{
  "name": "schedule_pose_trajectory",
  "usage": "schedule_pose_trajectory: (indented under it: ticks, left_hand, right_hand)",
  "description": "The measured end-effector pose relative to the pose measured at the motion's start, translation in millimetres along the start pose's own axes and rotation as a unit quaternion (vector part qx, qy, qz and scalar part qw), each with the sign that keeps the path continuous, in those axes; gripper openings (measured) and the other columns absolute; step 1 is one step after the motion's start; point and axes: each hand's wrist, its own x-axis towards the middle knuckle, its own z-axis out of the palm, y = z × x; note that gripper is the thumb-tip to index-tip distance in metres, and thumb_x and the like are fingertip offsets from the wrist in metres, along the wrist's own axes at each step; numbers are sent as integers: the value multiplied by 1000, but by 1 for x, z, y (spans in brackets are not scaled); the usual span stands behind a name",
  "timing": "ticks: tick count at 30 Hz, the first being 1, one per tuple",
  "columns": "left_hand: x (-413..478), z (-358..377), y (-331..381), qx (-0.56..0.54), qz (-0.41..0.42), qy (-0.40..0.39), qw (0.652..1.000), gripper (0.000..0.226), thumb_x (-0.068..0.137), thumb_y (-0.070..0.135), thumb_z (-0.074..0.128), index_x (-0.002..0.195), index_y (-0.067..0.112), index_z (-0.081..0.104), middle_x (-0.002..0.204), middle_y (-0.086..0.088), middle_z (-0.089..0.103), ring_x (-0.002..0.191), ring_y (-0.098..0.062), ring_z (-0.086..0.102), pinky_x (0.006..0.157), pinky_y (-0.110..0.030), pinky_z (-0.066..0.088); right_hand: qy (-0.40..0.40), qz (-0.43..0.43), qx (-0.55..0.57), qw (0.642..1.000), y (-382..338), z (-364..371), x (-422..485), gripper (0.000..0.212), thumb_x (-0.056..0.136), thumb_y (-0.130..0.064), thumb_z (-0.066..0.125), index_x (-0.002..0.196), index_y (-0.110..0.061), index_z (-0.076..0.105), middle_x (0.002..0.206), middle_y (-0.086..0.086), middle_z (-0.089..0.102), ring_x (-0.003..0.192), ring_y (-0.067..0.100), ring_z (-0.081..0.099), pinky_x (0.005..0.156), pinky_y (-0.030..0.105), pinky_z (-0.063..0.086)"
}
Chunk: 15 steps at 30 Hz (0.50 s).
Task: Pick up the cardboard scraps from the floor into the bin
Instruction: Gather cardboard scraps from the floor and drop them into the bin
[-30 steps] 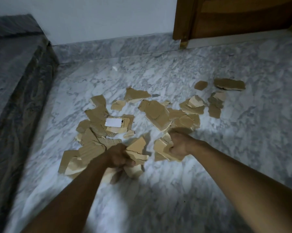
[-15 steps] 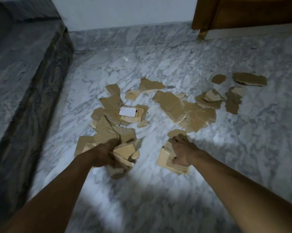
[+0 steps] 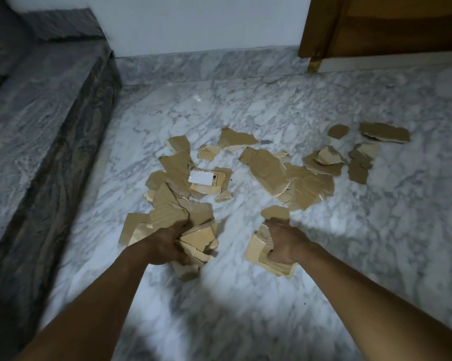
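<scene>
Your left hand [image 3: 165, 243] and right hand [image 3: 284, 243] each clutch torn tan cardboard scraps [image 3: 269, 170]; more lie scattered beyond on the marble floor [image 3: 376, 230].

We look down on a floor [image 3: 323, 269] of white marble veined with grey, dim at the edges and brighter in the middle. To our left a raised ledge [image 3: 37, 121] of darker grey stone runs toward the far wall [image 3: 193, 22], which is plain and pale, with a marble skirting [image 3: 206, 66] along its foot. At the upper right stands a brown wooden door [image 3: 389, 24] (only its lower part shows).
</scene>
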Motion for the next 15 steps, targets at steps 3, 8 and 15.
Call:
schedule_pose_trajectory:
  ticks: [3, 8, 15]
  left_hand:
    - [1, 4, -1, -2, 3, 5, 1000, 91, 68, 23, 86, 146, 25, 39, 117, 11, 55, 106, -10, 53, 75, -8, 40]
    - [3, 4, -10, -23, -3, 13, 1000, 100, 66, 21, 87, 149, 26, 31, 116, 7, 60, 107, -13, 54, 83, -17, 41]
    - [6, 5, -13, -18, 11, 24, 999, 102, 64, 27, 85, 150, 25, 30, 129, 2, 60, 113, -14, 55, 85, -18, 41]
  right_hand:
    - [13, -10, -23, 1000, -3, 4, 0, 83, 85, -32, 66, 153, -22, 20, 156, 3, 35, 136, 33, 45, 106, 44, 41]
    - [18, -22, -31, 999, -5, 7, 1, 88, 77, -35, 74, 149, -23, 26, 151, 5, 41, 133, 32, 47, 101, 38, 47]
    - [13, -19, -16, 1000, -5, 2, 4, 87, 68, -40, 83, 139, -21, 37, 147, -1, 46, 129, 29, 52, 102, 38, 46]
